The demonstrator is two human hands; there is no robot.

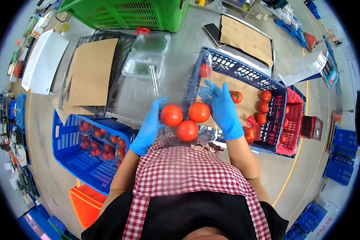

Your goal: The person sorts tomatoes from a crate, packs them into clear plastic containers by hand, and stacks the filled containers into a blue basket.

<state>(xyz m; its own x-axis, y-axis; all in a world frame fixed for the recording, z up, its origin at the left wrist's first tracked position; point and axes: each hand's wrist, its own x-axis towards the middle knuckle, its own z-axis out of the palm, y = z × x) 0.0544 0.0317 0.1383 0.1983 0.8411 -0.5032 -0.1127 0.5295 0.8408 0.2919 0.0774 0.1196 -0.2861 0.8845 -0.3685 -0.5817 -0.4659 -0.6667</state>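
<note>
Three red tomatoes (187,130) sit in a clear plastic container (173,141) held up in front of the checked apron. Its transparent lid appears raised. My left hand (147,130), in a blue glove, holds the container's left side, its fingertips partly blurred by the plastic. On the right side, my right hand (227,113), also blue-gloved, has its fingers apart and pointing up, seen partly through clear plastic and resting near or against the container's edge. Beyond it stands a dark blue crate (244,70) lined with cardboard, with several loose tomatoes (263,107) inside.
Empty clear containers (143,64) lie on the metal table (180,48). Cardboard (93,72) covers a black crate at left. A blue crate (78,160) holds packed tomatoes at lower left. A green crate (128,14), a phone (213,33), a scale (329,71) and a red basket (294,104) surround the workspace.
</note>
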